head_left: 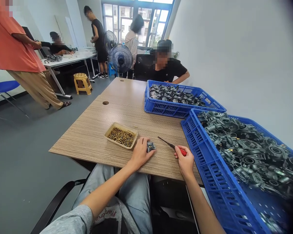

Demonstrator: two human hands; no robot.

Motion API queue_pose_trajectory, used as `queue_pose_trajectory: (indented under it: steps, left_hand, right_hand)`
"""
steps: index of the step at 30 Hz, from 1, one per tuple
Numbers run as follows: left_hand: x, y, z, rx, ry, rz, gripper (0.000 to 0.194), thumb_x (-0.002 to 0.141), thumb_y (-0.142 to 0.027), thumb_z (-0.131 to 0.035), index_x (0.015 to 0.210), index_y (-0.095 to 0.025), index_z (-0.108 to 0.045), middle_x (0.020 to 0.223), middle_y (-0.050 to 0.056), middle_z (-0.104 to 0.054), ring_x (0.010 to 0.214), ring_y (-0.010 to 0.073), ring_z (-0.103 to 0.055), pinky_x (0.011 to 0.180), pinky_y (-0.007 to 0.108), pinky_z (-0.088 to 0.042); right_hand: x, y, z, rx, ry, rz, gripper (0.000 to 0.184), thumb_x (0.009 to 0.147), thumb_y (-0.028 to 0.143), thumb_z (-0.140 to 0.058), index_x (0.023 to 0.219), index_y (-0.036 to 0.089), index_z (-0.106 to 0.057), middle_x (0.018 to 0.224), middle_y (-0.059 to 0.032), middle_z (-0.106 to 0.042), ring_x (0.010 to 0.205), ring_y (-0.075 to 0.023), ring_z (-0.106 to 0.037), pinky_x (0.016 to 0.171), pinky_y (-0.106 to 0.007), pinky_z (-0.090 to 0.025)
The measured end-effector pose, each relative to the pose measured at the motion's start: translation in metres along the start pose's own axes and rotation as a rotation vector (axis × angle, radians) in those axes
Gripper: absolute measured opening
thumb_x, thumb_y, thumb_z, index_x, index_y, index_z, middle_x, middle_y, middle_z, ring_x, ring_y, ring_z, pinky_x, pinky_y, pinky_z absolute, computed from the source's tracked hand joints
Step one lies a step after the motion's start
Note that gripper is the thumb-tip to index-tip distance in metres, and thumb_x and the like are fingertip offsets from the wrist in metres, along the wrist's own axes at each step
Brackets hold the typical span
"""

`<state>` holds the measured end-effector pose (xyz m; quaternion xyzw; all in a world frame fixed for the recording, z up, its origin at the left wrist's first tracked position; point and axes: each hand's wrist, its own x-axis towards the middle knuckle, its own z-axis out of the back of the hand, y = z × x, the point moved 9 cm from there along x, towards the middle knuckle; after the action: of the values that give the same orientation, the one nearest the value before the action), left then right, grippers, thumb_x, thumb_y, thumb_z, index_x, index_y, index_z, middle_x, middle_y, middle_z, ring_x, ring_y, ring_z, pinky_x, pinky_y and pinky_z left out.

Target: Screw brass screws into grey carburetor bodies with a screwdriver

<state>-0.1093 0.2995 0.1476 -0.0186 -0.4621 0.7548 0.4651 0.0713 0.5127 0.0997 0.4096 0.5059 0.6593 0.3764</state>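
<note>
My left hand [141,152] is closed around a small grey metal casting [150,147], which looks like a carburetor body, resting at the table's near side. In my right hand [185,160] is a screwdriver [170,145] with a red handle and a dark shaft pointing to the upper left, its tip apart from the casting. Just left of my left hand stands a cream plastic tub [108,137] holding many small brass pieces. A couple of loose brass pieces [135,126] lie behind the tub. The underside of the casting is hidden by my fingers.
A blue crate [210,172] heaped with metal castings stands on my right. Behind it is another blue crate [166,110] of similar parts. A person [169,70] sits across the wood-grain table [88,136]. Fans, a yellow stool [82,84] and several other people are farther back.
</note>
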Motion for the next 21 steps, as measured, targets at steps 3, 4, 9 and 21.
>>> queue_pose_trajectory:
  steps: [3,4,9,21]
  left_hand:
    - [-0.001,0.001,0.000,0.051,-0.002,0.018,0.069,0.087,-0.026,-0.080,0.146,-0.025,-0.044,0.139,0.011,-0.055,0.131,0.0308,-0.053,0.116,0.049,-0.046]
    - [-0.001,0.002,0.000,0.069,-0.002,0.027,0.072,0.086,-0.026,-0.080,0.148,-0.025,-0.043,0.140,0.011,-0.055,0.132,0.0310,-0.052,0.116,0.049,-0.046]
    - [-0.001,0.005,-0.002,0.085,0.024,0.041,0.063,0.086,-0.025,-0.081,0.142,-0.024,-0.052,0.138,0.010,-0.059,0.129,0.0305,-0.054,0.114,0.047,-0.048]
    - [0.000,0.011,-0.007,0.061,0.047,0.062,0.057,0.088,-0.026,-0.078,0.140,-0.022,-0.054,0.133,0.009,-0.065,0.125,0.0299,-0.061,0.110,0.044,-0.050]
  right_hand:
    - [-0.001,0.000,-0.001,-0.030,0.016,0.017,0.051,0.080,0.064,-0.080,0.099,0.018,-0.069,0.065,-0.0006,-0.068,0.055,-0.0155,-0.061,0.054,-0.027,-0.048]
    - [-0.001,0.001,-0.002,-0.045,0.026,0.022,0.051,0.081,0.065,-0.078,0.099,0.018,-0.069,0.064,-0.0002,-0.067,0.054,-0.0152,-0.060,0.054,-0.027,-0.047]
    - [-0.006,0.015,-0.010,-0.198,0.080,0.067,0.056,0.085,0.071,-0.069,0.102,0.019,-0.068,0.073,-0.0039,-0.071,0.059,-0.0191,-0.062,0.060,-0.032,-0.049]
    - [-0.012,0.100,-0.031,-0.275,0.113,0.310,0.047,0.096,0.063,-0.057,0.104,0.018,-0.068,0.097,-0.0110,-0.075,0.090,-0.0273,-0.069,0.084,-0.041,-0.054]
